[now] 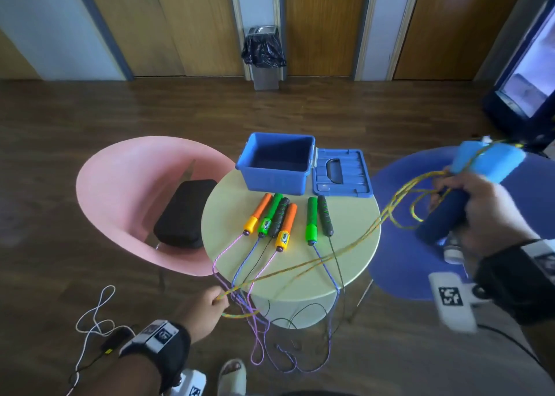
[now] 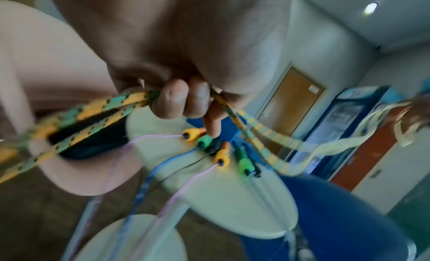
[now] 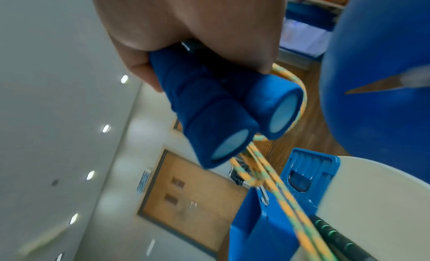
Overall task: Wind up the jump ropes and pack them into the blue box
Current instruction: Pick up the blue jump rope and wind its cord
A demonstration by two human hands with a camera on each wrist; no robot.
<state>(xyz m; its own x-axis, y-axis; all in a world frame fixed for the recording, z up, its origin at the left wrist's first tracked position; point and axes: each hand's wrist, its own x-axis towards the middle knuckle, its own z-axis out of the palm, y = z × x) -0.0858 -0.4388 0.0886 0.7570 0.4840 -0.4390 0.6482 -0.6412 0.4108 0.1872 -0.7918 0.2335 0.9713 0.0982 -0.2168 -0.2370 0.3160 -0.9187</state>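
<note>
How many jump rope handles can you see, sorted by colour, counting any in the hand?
Orange handles: 2
Green handles: 2
Black handles: 2
Blue handles, gripped in the right hand: 2
Total: 8

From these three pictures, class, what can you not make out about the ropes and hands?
- Head view: where the thin cords end; they tangle below the round pale table.
- Left wrist view: the yellow-green braided rope blurs toward the edges.
- Right wrist view: the right hand hides the upper ends of the two blue foam handles.
</note>
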